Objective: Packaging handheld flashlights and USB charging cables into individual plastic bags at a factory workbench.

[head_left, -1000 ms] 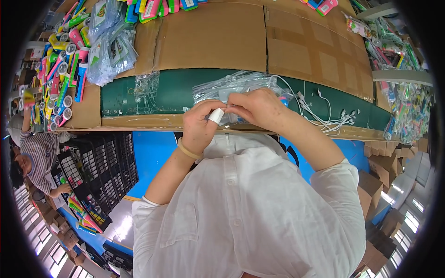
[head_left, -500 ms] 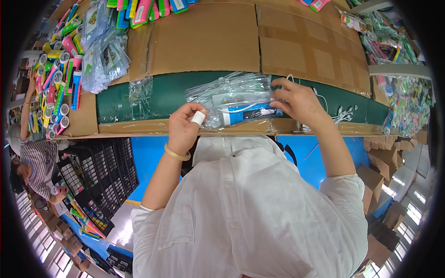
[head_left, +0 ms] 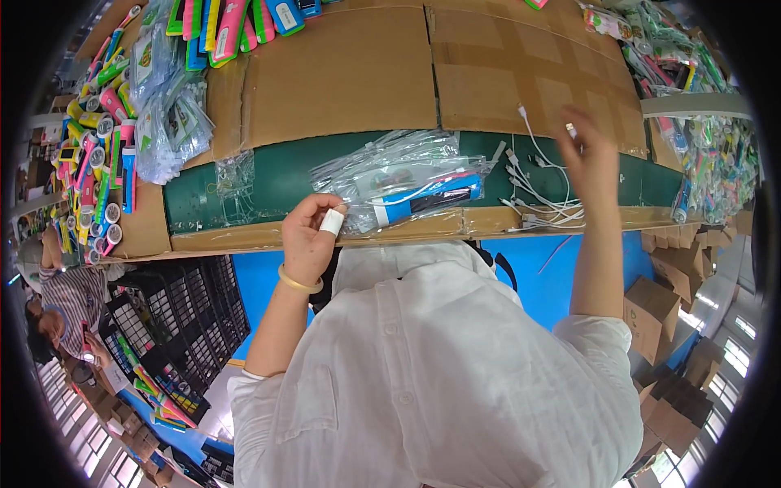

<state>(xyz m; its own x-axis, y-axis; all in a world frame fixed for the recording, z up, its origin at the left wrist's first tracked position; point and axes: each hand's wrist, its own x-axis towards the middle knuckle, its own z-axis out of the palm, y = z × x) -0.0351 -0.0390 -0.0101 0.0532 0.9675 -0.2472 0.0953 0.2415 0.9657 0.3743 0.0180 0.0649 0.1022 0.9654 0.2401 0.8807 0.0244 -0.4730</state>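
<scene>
My left hand (head_left: 311, 230), its thumb wrapped in white, pinches the near left corner of a clear plastic bag (head_left: 358, 213). Inside the bag lies a blue flashlight (head_left: 429, 198) with a dark panel, and a white cable runs along it. More clear bags (head_left: 386, 159) are stacked just behind. My right hand (head_left: 587, 154) is raised to the right of the bag, above the cardboard; its fingers are blurred. A small white piece shows at its fingertips, too smeared to name. Several white charging cables (head_left: 549, 199) lie on the green tabletop near that hand.
Colourful flashlights (head_left: 98, 163) and clear bags (head_left: 167, 122) are heaped at the left. More flashlights (head_left: 232, 28) lie at the far side, on cardboard (head_left: 342, 73). Filled bags (head_left: 691, 98) pile up at the right. A co-worker (head_left: 69, 301) is beside black crates (head_left: 175, 317).
My right hand has left the bag's right end and swung up and right, away from it. The bag now lies with its right end released. My left hand still pinches its corner.
</scene>
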